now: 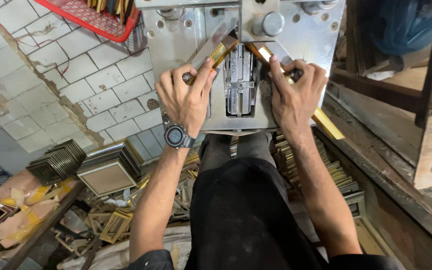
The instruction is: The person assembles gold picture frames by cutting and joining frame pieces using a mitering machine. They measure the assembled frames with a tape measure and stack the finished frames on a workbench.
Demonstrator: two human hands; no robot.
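My left hand (185, 95) presses a short gold moulding strip (218, 54) down on the steel table of a frame-joining machine (296, 30). My right hand (296, 92) holds a longer gold moulding strip (326, 122) that runs out past the table's right edge. The two strips meet in a V at the machine's centre, just above its slotted clamp block (239, 80). A dark watch (177, 136) sits on my left wrist.
Finished small frames (108, 172) are stacked on the left, with loose gold frames and offcuts (116, 222) on the floor. More moulding pieces (336, 175) pile up at the right. A red basket (93, 17) stands at the top, and a wooden bench (391, 150) on the right.
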